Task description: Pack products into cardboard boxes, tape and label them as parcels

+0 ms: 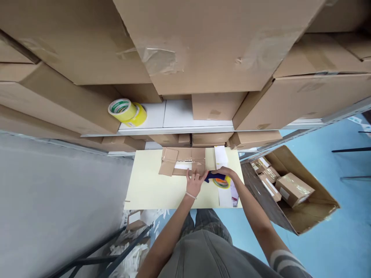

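Standing by, I can see a person bent over a pale yellow tabletop (150, 185), looking down at both hands. A small cardboard carton (184, 162) sits near the far edge of the tabletop, a little left of the right corner, with a flap (168, 161) folded open to its left and a white strip showing in the gap. The left hand (193, 183), a thin bracelet (190, 195) on its wrist, rests on the near edge of the carton, the fingers (188, 174) slightly apart with their tips pressing on the cardboard. The right hand (224, 172) sits just beside it, its fingers curled together and clamped over the blue handle of a tape dispenser (213, 177), whose orange and yellow roll (222, 182) lies by the carton's near right corner. White papers (220, 156) lie beyond the dispenser, and more printed sheets (225, 197) lie near the tabletop's near edge. Past the far edge, a white shelf (174, 114) carries two yellow tape rolls (127, 112), with large brown cartons (214, 42) stacked above it. Off the right edge, an open carton (301, 208) holds small taped parcels (294, 189) and tilts over a blue floor (333, 231). Below the left edge, white packing scraps (127, 258) lie under dark metal bars (98, 256).
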`<state>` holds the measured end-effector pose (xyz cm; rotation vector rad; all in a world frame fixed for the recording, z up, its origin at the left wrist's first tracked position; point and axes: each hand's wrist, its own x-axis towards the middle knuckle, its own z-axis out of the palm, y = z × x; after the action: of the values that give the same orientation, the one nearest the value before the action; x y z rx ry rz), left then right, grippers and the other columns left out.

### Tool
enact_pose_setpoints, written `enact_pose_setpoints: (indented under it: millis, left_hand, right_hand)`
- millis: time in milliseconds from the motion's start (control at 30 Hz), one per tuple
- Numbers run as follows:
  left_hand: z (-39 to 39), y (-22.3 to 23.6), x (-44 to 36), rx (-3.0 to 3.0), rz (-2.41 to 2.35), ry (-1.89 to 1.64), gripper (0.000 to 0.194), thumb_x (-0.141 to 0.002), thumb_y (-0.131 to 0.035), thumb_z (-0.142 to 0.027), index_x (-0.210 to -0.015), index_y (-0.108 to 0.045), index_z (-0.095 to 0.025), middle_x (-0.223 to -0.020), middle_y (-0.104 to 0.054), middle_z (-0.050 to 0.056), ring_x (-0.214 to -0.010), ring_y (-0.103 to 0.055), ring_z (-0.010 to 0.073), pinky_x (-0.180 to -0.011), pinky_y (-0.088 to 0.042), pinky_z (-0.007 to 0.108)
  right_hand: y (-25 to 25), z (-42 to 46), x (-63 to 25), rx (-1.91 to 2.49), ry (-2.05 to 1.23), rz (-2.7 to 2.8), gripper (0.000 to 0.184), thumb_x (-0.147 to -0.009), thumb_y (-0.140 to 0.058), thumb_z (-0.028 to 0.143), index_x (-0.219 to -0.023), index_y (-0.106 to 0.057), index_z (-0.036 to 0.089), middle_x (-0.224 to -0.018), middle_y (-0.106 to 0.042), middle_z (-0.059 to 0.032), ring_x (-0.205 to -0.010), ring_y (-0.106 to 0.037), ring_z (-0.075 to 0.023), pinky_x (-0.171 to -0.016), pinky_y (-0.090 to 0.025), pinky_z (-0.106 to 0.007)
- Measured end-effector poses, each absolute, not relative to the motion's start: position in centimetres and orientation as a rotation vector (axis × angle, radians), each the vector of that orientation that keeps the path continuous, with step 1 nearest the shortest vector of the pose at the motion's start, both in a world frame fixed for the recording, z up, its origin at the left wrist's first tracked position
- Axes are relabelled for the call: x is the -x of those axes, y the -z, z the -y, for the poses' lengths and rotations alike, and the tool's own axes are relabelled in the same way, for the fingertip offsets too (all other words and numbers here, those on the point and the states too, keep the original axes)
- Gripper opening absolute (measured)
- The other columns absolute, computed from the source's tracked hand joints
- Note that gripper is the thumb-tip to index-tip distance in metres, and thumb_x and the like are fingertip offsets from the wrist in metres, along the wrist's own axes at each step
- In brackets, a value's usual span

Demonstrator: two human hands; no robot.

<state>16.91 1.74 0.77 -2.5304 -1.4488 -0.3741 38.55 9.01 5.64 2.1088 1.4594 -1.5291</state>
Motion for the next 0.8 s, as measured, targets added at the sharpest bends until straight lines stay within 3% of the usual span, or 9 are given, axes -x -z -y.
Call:
enact_pose_setpoints:
  millis: [133, 233, 467, 667, 800]
  left_hand:
    - [-1.7, -0.9, -16.8, 2.579, 1.506, 0.393, 0.068, -0.089, -0.051, -0.010, -0.146, -0.032, -0.044, -0.120, -0.060, 0.010, -0.120, -0.054, 0.0276, -0.111, -0.028, 0.065]
    - [-1.6, -1.1, -16.8, 2.622, 1.548, 0.434, 0.069, -0.089, -0.049, -0.009, -0.146, -0.031, -0.044, -0.121, -0.060, 0.010, -0.121, -0.054, 0.0274, -0.112, -0.027, 0.064]
    - [-1.5, -2.5, -16.3, 2.695, 1.518, 0.566, 0.067, -0.087, -0.046, -0.007, -0.146, -0.036, -0.036, -0.118, -0.062, 0.011, -0.122, -0.054, 0.0291, -0.112, -0.027, 0.064]
    - [0.5, -4.8, -13.6, 2.764, 1.595, 0.822, 0.068, -0.081, -0.043, -0.002, -0.146, -0.038, -0.022, -0.130, -0.056, 0.013, -0.132, -0.045, 0.0266, -0.115, -0.031, 0.055]
    - [3.4, -5.9, -9.3, 2.734, 1.712, 0.970, 0.059, -0.082, -0.038, 0.000, -0.139, -0.044, -0.017, -0.128, -0.057, 0.011, -0.132, -0.045, 0.0249, -0.115, -0.033, 0.053]
  right_hand:
    - [-8.0, -6.8, -40.6, -2.322, 1.152, -1.489, 0.065, -0.076, -0.050, 0.075, -0.071, -0.069, 0.014, -0.083, -0.072, -0.0142, -0.075, -0.068, -0.0243, -0.060, -0.044, -0.027]
    - [-12.4, -5.5, -40.6, -2.416, 0.852, -1.623, 0.065, -0.081, -0.043, 0.075, -0.069, -0.069, 0.017, -0.077, -0.071, -0.0130, -0.076, -0.067, -0.0258, -0.058, -0.040, -0.027]
    - [-23.0, -4.3, -33.0, -2.426, 0.872, -2.381, 0.056, -0.089, -0.041, 0.066, -0.085, -0.070, 0.019, -0.062, -0.063, -0.0017, -0.060, -0.059, -0.0175, -0.056, -0.038, -0.024]
    - [-27.4, -10.0, -24.5, -2.377, 0.090, -2.704, 0.056, -0.089, -0.040, 0.069, -0.081, -0.065, 0.020, -0.070, -0.066, -0.0071, -0.069, -0.059, -0.0236, -0.071, -0.043, -0.033]
    - [-27.5, -15.8, -19.6, -2.471, -0.262, -2.596, 0.064, -0.092, -0.030, 0.068, -0.093, -0.065, 0.015, -0.074, -0.066, -0.0113, -0.074, -0.061, -0.0273, -0.077, -0.043, -0.038]
